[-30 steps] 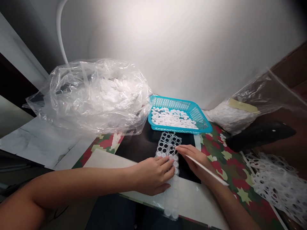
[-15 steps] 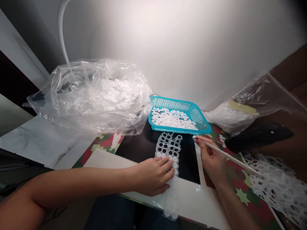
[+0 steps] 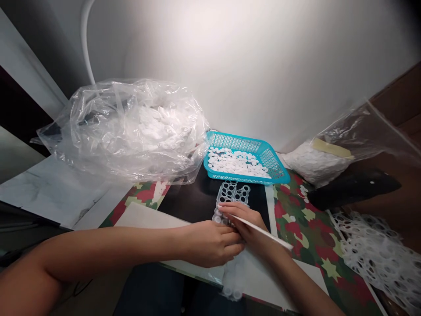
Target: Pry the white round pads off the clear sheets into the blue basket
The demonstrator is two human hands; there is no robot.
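Observation:
My left hand (image 3: 210, 243) lies palm down across a translucent plastic strip (image 3: 234, 292), its fingers resting on the rows. Round holes fill the far end of the strip, while paler round pieces sit in the part nearer my fingers. Closed round a thin white stick (image 3: 268, 235), my right hand (image 3: 253, 221) is over the strip and against my left fingers. The tip of the stick is near the pieces; whether it touches one I cannot tell. Just beyond, a blue basket (image 3: 245, 180) holds many small white discs (image 3: 235, 162).
A large clear bag (image 3: 131, 131) of white pieces stands at the left. At the right are another bag (image 3: 319, 162), a black object (image 3: 355, 188) and a heap of perforated strips (image 3: 381, 259). A black mat (image 3: 184, 202) lies on the patterned table cover (image 3: 302, 224).
My right hand has swung left with the stick, from beside the basket's near edge to the strip. The left hand has stayed nearly in place on the strip.

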